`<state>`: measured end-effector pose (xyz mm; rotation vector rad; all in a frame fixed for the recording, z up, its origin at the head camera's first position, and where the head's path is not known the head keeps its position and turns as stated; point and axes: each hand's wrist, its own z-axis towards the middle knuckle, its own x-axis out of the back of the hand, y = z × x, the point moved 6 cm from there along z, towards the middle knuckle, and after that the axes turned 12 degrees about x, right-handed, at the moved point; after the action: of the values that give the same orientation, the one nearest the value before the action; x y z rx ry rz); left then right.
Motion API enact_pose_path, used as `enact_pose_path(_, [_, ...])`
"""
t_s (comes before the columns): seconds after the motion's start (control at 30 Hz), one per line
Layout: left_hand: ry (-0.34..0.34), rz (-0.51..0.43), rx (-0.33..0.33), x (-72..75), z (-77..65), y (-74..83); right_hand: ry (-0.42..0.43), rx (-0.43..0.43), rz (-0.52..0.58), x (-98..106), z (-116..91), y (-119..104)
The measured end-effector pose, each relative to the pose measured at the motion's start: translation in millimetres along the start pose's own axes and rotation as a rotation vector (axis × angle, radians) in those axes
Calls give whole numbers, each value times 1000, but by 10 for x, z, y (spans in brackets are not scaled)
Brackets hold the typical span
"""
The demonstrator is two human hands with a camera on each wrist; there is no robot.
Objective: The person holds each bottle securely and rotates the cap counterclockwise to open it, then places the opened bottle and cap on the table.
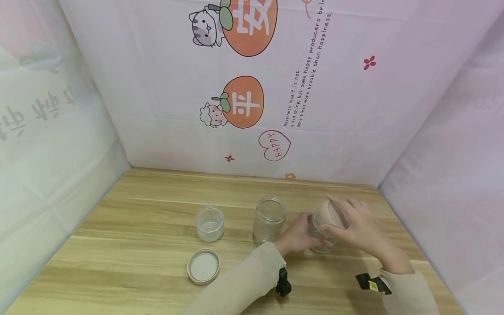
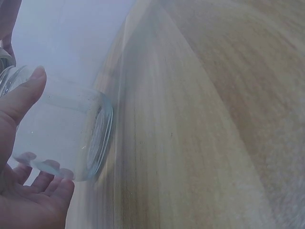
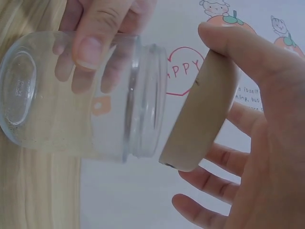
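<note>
A clear glass jar (image 3: 52,129) stands on the table at the right, and my left hand (image 1: 297,236) grips its side with thumb and fingers curled round it. My right hand (image 1: 361,227) holds a beige round lid (image 3: 202,109) by its edge. In the right wrist view that lid is tilted and apart from the jar's threaded mouth, with a small gap between them. Seen from the left wrist, the jar's base (image 2: 101,138) is at the tabletop. The jar looks see-through, with nothing visible inside.
Left of my left hand stands another lidless glass jar (image 1: 267,225), close to the fingers. A shorter glass jar (image 1: 210,224) is farther left, and a lid (image 1: 203,267) lies inner side up in front of it. Printed cloth walls (image 1: 334,148) enclose the wooden table (image 1: 118,253).
</note>
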<state>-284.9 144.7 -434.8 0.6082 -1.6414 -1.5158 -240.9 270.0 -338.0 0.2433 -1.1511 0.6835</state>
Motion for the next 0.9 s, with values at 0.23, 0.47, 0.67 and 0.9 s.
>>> enact_pose_path(0.23, [38, 32, 62, 1, -17, -48, 33, 50, 73, 73, -39, -1])
enact_pose_path(0.47, [49, 33, 80, -1, -19, -65, -19, -32, 138, 97, -100, 40])
enact_pose_path(0.67, [81, 70, 139, 7, -29, -94, -55, -82, 186, 115, -163, 92])
enact_pose_path(0.9, [45, 49, 65, 0, -5, -60, -57, -79, 189, 144, -240, 134])
